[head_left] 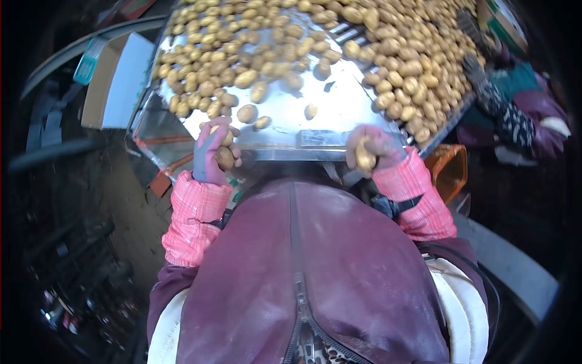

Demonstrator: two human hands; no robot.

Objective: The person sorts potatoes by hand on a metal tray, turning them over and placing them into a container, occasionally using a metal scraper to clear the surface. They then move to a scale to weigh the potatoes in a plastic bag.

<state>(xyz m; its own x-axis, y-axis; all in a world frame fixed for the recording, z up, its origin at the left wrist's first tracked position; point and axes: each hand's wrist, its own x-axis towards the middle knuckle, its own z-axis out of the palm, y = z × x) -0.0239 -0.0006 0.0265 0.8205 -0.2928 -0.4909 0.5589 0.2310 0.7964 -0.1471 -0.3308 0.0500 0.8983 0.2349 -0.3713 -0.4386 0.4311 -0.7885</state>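
Note:
My left hand (213, 148), in a pink and grey glove, is closed around potatoes (225, 158) at the front left edge of the metal table (285, 134). At the front right edge, my right hand (374, 147), also gloved and slightly blurred, grips a potato (365, 155). Between and beyond the two hands, a few loose potatoes (247, 113) lie on the shiny metal surface. A large spread of potatoes (412, 67) covers the back and right side of the table.
An open cardboard box (109, 82) and a teal crate (89, 60) stand at the left. An orange container (448, 170) is below the table's right corner. At the right, a co-worker's patterned sleeve (515, 124) and gloved hand (474, 70) reach the potatoes.

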